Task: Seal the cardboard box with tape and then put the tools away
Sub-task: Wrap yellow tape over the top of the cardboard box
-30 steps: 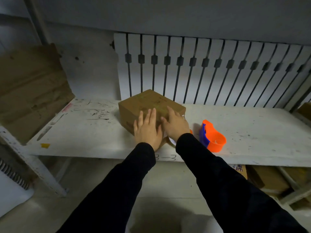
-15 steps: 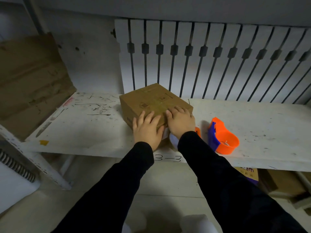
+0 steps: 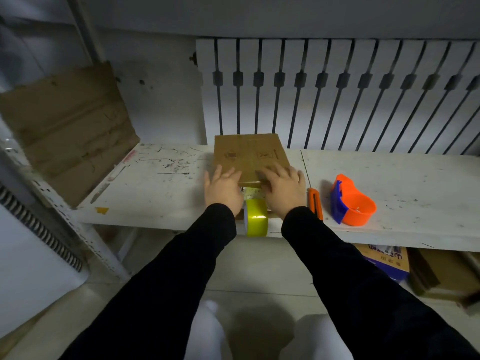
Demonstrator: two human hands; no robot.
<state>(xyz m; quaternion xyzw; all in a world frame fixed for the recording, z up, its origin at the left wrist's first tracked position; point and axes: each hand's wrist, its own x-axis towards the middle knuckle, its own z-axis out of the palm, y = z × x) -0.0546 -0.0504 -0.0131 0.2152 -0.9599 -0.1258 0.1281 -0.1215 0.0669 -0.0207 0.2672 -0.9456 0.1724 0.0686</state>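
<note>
2 hands flat on cardboard box (image 3: 250,157), mid-shelf on white shelf (image 3: 161,193). Left hand (image 3: 222,189) spread over near-left corner; right hand (image 3: 283,189) spread over near-right edge; neither gripping. Yellow tape roll (image 3: 255,216) near edge between wrists. Orange utility knife (image 3: 315,202) right, then orange-blue tape dispenser (image 3: 352,202).

Printed handling symbols on top of the cardboard box (image 3: 249,154), centre of frame; too blurred to read. Printed characters on the purple-and-tan carton (image 3: 387,258) under the shelf, lower right; illegible. No other legible text, numbers or brands.
</note>
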